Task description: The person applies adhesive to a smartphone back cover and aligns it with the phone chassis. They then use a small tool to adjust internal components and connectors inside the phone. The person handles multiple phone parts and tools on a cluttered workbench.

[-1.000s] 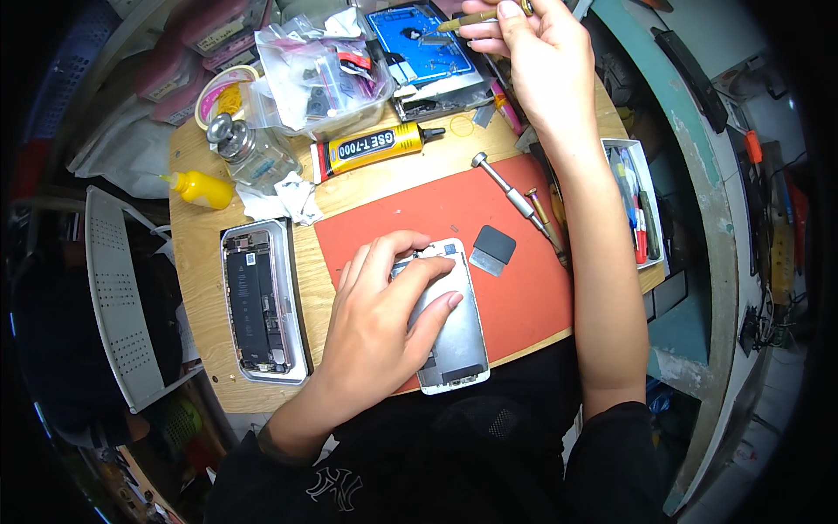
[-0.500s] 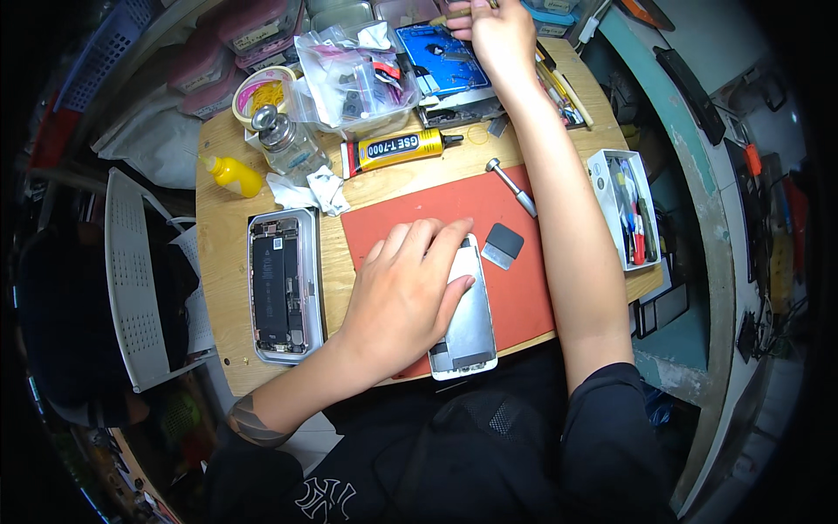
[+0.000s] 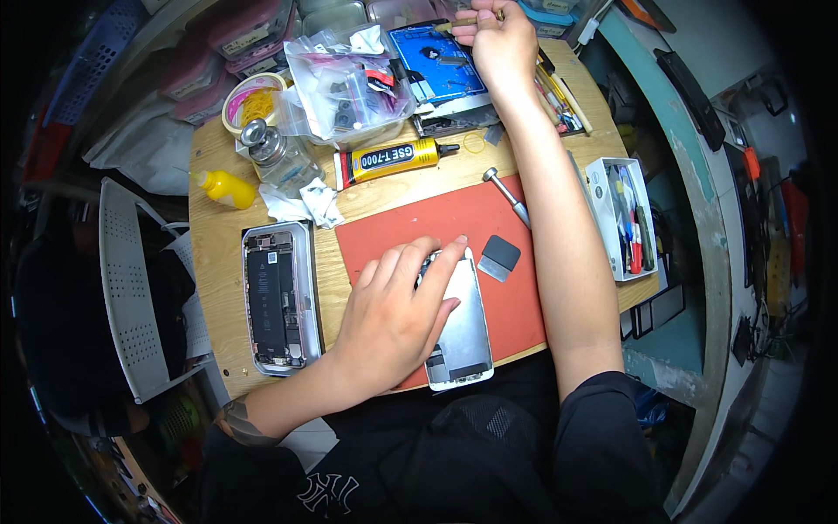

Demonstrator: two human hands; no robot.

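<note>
The white-edged phone panel [image 3: 469, 319] lies under and just right of the person's left hand [image 3: 393, 301], which rests on it with loosely open fingers; its long axis runs away from the body. The right hand [image 3: 502, 52], well beyond the left and farther from the panel, closes around a slim tan tool [image 3: 452, 24] whose tip points left over a blue work plate [image 3: 458, 80]; contact cannot be told.

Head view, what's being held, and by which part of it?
The right grip holds a slim brownish tool by its right part. The left grip rests on the phone panel, upper left; whether clasped, I can't tell.
</note>
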